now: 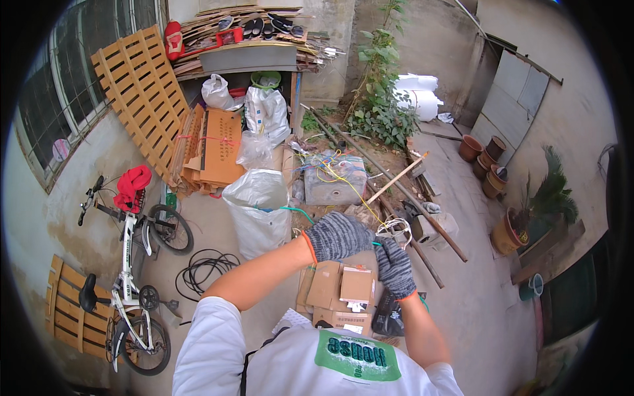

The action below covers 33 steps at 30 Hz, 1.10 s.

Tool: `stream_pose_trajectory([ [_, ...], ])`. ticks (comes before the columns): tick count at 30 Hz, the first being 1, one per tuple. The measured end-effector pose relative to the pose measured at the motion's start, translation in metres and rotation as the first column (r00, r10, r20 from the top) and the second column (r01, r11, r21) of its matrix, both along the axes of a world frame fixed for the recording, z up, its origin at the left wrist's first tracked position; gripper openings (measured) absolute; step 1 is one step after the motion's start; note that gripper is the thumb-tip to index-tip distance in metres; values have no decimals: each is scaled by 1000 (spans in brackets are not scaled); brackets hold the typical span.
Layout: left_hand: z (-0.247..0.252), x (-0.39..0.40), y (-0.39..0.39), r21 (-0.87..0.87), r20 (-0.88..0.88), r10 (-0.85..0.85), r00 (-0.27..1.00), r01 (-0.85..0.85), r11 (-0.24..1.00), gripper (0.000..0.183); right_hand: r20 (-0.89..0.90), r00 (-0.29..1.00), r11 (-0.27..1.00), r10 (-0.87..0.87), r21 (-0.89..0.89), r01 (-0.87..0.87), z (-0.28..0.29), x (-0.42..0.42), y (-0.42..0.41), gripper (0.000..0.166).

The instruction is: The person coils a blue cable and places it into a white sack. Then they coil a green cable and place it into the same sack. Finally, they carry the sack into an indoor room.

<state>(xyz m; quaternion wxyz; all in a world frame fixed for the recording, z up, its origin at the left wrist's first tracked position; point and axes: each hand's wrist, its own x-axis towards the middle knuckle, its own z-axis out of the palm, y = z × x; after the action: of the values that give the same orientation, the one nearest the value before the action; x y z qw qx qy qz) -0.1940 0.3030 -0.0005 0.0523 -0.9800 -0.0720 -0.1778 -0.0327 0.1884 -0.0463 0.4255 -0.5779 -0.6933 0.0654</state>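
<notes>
Both of my hands wear grey knit gloves with orange cuffs. A thin green cord (pixel 299 212) runs out of the mouth of a white woven sack (pixel 257 218) towards my left hand (pixel 343 237). A short green piece shows between my left hand and my right hand (pixel 395 270), whose fingers are closed on it. More green shows beside my right forearm. The palms and most of the fingers are hidden from above. Just beyond my right hand is a coil of white cable (pixel 395 228). Below my hands lie flattened cardboard boxes (pixel 324 287) and a black bag (pixel 388 314).
A white folding bicycle (pixel 128 262) stands left, near a black cable coil (pixel 205 272). Tied cardboard (pixel 220 143) leans by a wooden pallet (pixel 143 94). Long metal pipes (pixel 391 183) slant across the ground past a block (pixel 334 183) strewn with wires. Flowerpots (pixel 470 148) line the right wall.
</notes>
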Motion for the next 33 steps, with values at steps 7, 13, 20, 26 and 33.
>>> stream_pose_trajectory([
  [7, -3, -34, 20, 284, 434, 64, 898, -204, 937, 29, -227, 974, 968, 16, -240, -72, 0, 36, -17, 20],
  [13, -5, -31, 35, 365, 626, 6, 780, -299, 882, 28, 241, 951, 981, 192, -12, -195, 19, 44, -17, 16],
  [20, 27, -7, 43, 293, 792, -112, 601, -213, 932, 19, -985, 134, 756, -111, -171, -632, 39, 7, -34, 21],
  [26, 51, 4, 29, 38, 910, -42, 413, 17, 999, 22, -140, 958, 954, 251, -130, -269, 48, 12, -45, 17],
  [33, 31, -14, 31, -95, 704, 22, 710, 64, 993, 16, 229, 971, 997, -64, -18, 70, 74, 24, -64, 26],
])
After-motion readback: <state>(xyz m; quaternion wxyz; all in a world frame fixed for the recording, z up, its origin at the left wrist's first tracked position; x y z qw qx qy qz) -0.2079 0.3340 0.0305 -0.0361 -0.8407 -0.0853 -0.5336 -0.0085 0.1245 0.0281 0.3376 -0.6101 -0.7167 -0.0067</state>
